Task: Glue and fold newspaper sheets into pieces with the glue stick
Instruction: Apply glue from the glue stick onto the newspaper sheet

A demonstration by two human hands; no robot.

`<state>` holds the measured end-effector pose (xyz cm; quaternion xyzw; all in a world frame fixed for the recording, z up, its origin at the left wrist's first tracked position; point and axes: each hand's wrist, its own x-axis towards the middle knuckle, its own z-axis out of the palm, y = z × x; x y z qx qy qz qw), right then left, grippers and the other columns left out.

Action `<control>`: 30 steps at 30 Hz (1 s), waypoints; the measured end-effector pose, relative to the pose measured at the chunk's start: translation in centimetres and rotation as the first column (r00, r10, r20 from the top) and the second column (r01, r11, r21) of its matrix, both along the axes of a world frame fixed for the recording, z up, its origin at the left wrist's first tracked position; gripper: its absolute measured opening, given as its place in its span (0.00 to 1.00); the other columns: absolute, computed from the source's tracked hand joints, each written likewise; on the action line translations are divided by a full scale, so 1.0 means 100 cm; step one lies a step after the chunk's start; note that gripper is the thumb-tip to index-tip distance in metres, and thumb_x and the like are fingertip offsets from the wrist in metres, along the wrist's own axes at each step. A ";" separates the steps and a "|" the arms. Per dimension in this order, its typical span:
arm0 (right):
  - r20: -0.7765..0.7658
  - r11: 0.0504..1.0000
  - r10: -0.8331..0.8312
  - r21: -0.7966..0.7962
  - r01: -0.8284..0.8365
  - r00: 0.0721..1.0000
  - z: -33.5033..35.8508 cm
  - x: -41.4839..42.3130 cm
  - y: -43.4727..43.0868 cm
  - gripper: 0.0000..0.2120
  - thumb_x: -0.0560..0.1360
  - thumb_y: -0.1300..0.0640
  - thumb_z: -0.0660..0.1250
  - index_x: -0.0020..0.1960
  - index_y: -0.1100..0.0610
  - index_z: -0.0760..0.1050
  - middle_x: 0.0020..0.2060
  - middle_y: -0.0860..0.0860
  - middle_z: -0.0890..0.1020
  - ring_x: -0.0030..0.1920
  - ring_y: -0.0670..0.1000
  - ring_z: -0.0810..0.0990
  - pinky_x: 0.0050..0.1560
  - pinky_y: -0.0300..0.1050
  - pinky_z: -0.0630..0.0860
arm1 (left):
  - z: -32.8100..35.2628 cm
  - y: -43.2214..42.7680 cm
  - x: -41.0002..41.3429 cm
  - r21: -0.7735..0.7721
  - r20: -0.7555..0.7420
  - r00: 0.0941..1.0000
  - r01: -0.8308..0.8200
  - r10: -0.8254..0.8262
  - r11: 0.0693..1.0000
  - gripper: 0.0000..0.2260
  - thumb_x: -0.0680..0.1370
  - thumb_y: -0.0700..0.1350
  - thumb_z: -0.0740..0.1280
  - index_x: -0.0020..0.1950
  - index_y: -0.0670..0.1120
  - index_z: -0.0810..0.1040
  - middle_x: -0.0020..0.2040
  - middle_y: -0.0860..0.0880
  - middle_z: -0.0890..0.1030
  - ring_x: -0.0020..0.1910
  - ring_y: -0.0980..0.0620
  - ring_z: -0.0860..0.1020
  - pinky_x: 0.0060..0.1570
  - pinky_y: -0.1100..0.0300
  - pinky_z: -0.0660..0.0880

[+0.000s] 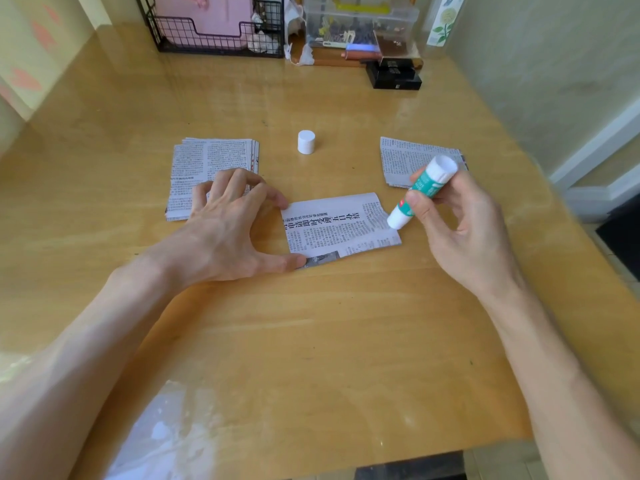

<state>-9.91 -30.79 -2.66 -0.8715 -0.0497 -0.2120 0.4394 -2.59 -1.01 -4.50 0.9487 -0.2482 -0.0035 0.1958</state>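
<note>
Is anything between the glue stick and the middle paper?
Nothing visible. The glue stick in the right hand touches the middle sheet at its right edge; the cap stands farther back.

left stack (pixel 204 168): near corner hidden under left hand (pixel 228 230) | right pile (pixel 401 161): near edge hidden behind glue stick (pixel 420 192) and right hand (pixel 464 233) | wire basket (pixel 214 43), clear box (pixel 363 22): cut by top edge

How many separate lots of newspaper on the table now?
3: a stack at left, partly under the left hand; one sheet in the middle, touched by the glue stick; a pile at right. Stacked sheets can't be counted.
</note>
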 end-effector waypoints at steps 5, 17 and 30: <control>0.122 0.977 0.094 0.181 -0.115 0.988 0.009 0.006 0.018 0.06 0.85 0.61 0.67 0.61 0.60 0.75 0.53 0.50 0.81 0.54 0.52 0.84 0.58 0.48 0.79 | -0.002 0.001 0.000 0.003 0.023 1.000 0.012 -0.012 1.000 0.42 0.58 0.82 0.61 0.66 0.61 0.73 0.62 0.57 0.65 0.72 0.53 0.61 0.76 0.47 0.53; -0.082 0.941 0.318 0.147 -0.304 0.944 0.000 0.017 0.081 0.08 0.83 0.56 0.70 0.58 0.61 0.77 0.47 0.41 0.83 0.50 0.51 0.85 0.54 0.49 0.81 | -0.011 0.005 0.013 -0.146 0.068 0.997 0.041 -0.031 0.988 0.16 0.79 0.60 0.58 0.60 0.58 0.80 0.59 0.55 0.70 0.69 0.53 0.63 0.65 0.55 0.53; -0.124 0.932 0.350 -0.055 -0.358 0.929 -0.003 0.016 0.095 0.12 0.84 0.51 0.68 0.57 0.61 0.76 0.46 0.54 0.84 0.48 0.59 0.83 0.51 0.61 0.78 | -0.016 -0.005 0.009 -0.148 0.134 0.990 -0.031 0.052 0.989 0.18 0.70 0.71 0.60 0.50 0.60 0.68 0.56 0.55 0.69 0.70 0.46 0.64 0.66 0.47 0.57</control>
